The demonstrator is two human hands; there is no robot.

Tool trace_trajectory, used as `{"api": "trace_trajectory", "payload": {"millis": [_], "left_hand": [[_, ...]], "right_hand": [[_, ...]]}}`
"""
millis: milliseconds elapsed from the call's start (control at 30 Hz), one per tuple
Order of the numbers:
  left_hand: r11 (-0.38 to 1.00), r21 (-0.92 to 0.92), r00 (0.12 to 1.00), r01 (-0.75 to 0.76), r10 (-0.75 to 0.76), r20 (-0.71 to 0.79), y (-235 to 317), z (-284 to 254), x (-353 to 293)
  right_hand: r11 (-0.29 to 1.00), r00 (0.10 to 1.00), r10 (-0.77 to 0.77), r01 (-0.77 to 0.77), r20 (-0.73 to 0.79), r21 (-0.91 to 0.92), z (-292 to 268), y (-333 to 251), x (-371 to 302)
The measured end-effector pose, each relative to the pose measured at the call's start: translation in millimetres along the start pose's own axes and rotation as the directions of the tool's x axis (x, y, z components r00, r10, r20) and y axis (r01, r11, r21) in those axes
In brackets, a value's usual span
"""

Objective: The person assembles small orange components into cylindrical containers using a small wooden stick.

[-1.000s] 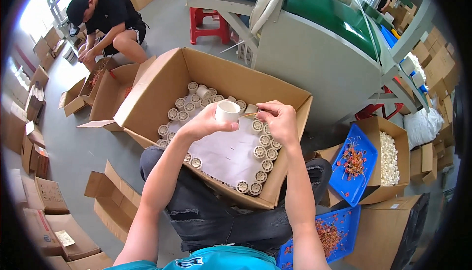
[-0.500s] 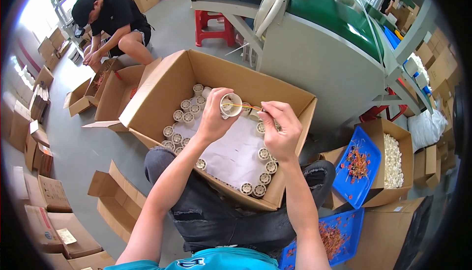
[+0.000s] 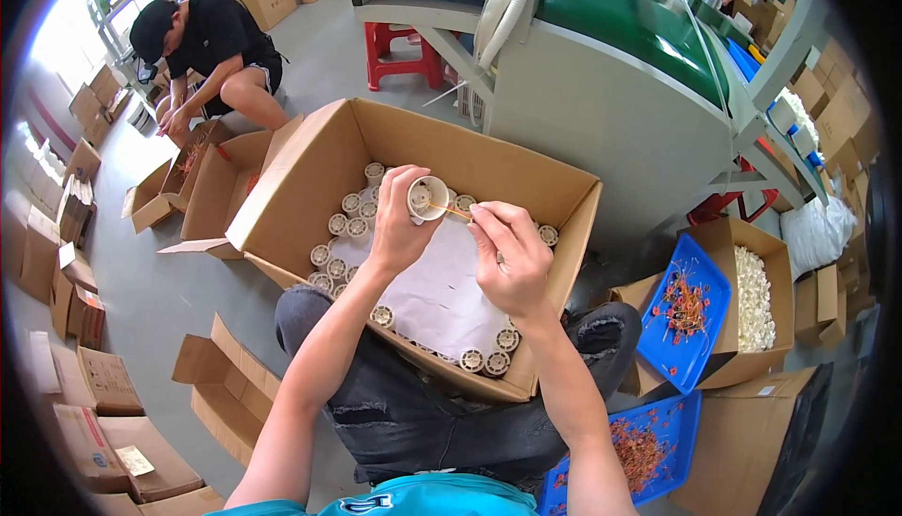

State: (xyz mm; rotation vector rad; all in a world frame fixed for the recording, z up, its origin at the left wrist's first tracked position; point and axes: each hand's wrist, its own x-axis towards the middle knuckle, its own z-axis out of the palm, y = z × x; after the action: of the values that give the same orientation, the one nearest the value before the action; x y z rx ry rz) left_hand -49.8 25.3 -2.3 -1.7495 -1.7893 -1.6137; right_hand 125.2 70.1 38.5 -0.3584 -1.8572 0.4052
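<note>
My left hand point(image 3: 398, 225) is wrapped round a white plastic cup-shaped housing point(image 3: 428, 195), its open mouth tilted toward my right hand. Between the fingertips of my right hand point(image 3: 512, 258) are pinched thin orange wires point(image 3: 455, 210) that run into the housing's mouth. Both hands are over a large cardboard box point(image 3: 554, 286) in front of my knees. Inside it, several similar round white housings point(image 3: 356, 227) stand along the edges of a white sheet point(image 3: 442, 295). The far end of the wires is hidden inside the housing.
Right of me, blue trays point(image 3: 675, 366) hold red and orange wired parts; a carton of small white pieces point(image 3: 754, 300) stands beyond. A person point(image 3: 211, 55) crouches at the far left by open cartons point(image 3: 221, 201). A grey machine with a green belt point(image 3: 625, 41) stands ahead.
My right hand has moved left and slightly down, nearer the housing, so less wire shows between them. The housing has shifted a little left, its mouth turned more toward my right hand.
</note>
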Motion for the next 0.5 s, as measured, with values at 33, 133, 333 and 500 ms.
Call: {"api": "trace_trajectory", "payload": {"millis": [33,133,333,500], "left_hand": [[1.0,-0.001,1.0,-0.001,0.001,0.001,-0.2,0.3,-0.2],[1.0,-0.004,1.0,0.004,-0.004,0.007,-1.8,0.0,-1.1],[1.0,-0.006,1.0,0.003,-0.003,0.011,-0.5,1.9,-1.6],[1.0,0.001,1.0,0.009,-0.009,0.028,-2.7,0.7,-1.8]], "right_hand": [[1.0,1.0,-0.02,0.02,-0.001,-0.011,0.3,0.1,-0.1],[1.0,1.0,-0.015,0.015,-0.004,-0.025,2.0,-3.2,0.0],[0.998,1.0,-0.004,0.005,0.017,-0.062,1.4,-2.9,-2.7],[0.992,0.993,-0.101,0.105,0.056,-0.068,2.3,0.9,-0.7]]}}
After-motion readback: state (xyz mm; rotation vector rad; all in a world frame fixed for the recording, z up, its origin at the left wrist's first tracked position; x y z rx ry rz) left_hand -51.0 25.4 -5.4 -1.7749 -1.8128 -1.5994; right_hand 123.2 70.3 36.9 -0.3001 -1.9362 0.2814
